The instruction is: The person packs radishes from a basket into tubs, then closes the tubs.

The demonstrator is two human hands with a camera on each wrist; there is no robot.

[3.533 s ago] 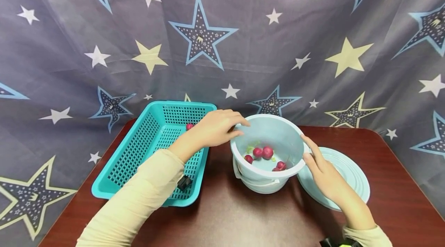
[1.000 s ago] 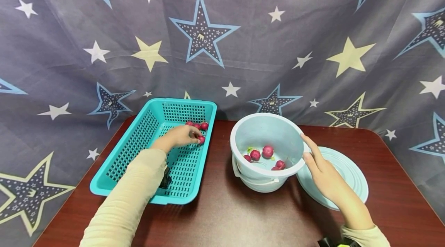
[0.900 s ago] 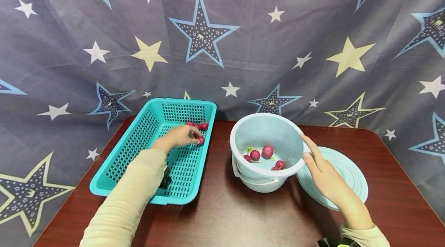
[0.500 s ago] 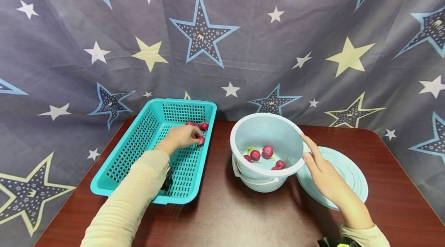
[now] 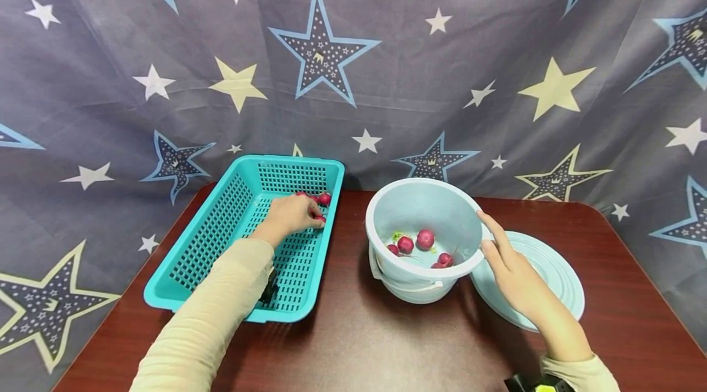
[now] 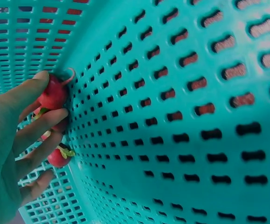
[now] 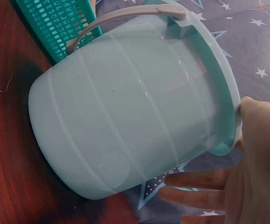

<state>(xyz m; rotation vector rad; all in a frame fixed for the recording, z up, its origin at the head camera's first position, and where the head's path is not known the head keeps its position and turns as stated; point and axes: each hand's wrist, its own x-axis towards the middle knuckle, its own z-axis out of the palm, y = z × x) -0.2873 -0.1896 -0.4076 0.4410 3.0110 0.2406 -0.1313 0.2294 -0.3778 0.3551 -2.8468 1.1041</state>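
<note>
My left hand (image 5: pixel 288 215) is down inside the teal plastic basket (image 5: pixel 319 260), by its right wall. In the left wrist view, thumb and forefinger pinch a red radish (image 6: pixel 53 95) with a thin root; the other fingers are spread. Beyond it lie several more radishes (image 5: pixel 324 199), partly hidden by the hand. My right hand (image 5: pixel 513 272) holds the rim of the pale blue bucket (image 5: pixel 411 292) on its right side. In the right wrist view its lower fingers (image 7: pixel 195 198) extend beside the bucket wall. Several radishes (image 5: pixel 424 239) and bits of green leaf lie on the bucket's bottom.
A round pale blue lid (image 5: pixel 552 275) lies flat on the dark red-brown table (image 5: pixel 381 349), right of the bucket and partly under my right arm. The bucket's handle (image 5: pixel 409 286) hangs down in front. A star-patterned cloth (image 5: pixel 386 61) hangs behind the table.
My left hand has gone from the bucket's left rim into the basket, where it pinches a radish. Over the last second it has shifted only slightly. My right hand stays on the bucket's rim.
</note>
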